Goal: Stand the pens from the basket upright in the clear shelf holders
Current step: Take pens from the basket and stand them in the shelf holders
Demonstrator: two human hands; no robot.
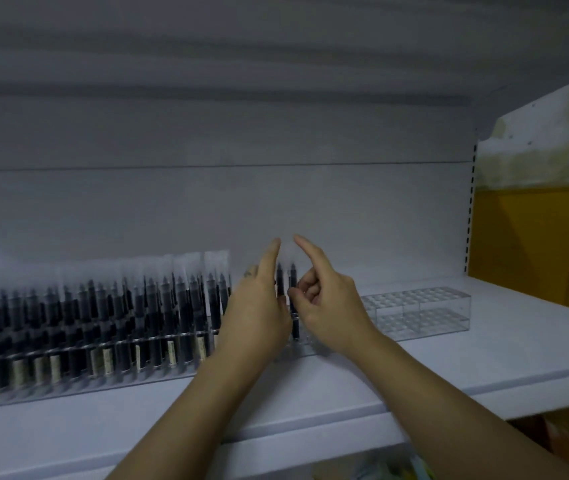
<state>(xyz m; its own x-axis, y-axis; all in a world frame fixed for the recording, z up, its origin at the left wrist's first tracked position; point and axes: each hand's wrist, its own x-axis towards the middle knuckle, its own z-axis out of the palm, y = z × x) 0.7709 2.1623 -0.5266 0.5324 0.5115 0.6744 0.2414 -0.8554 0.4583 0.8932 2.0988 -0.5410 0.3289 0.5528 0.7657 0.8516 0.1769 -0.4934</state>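
Blur softens most of the view, above all the packed row of black pens in clear sleeves (103, 313), which stand upright in a long clear plastic holder (68, 389) on the left of the white shelf (449, 368). Its left end is cut off by the picture's edge, and its right end is hidden behind the hands.

Both hands meet at that right end. Two more black pens (280, 282) stand upright between them, their lower parts covered.

The left hand (255, 313) shows its back, index finger pointing up. Its thumb and other fingers are out of sight, so its grasp cannot be told.

The right hand (328, 306) has its index finger straight, its other fingers curled and its thumb tip against the right-hand pen. Whether it truly pinches the pen is unclear.

Just right of the hands sits an empty clear plastic holder with round holes (421, 313). A yellow panel (532, 237) shows beyond the shelf's right end. Below the shelf, coloured shapes (397, 467) are too blurred to name.
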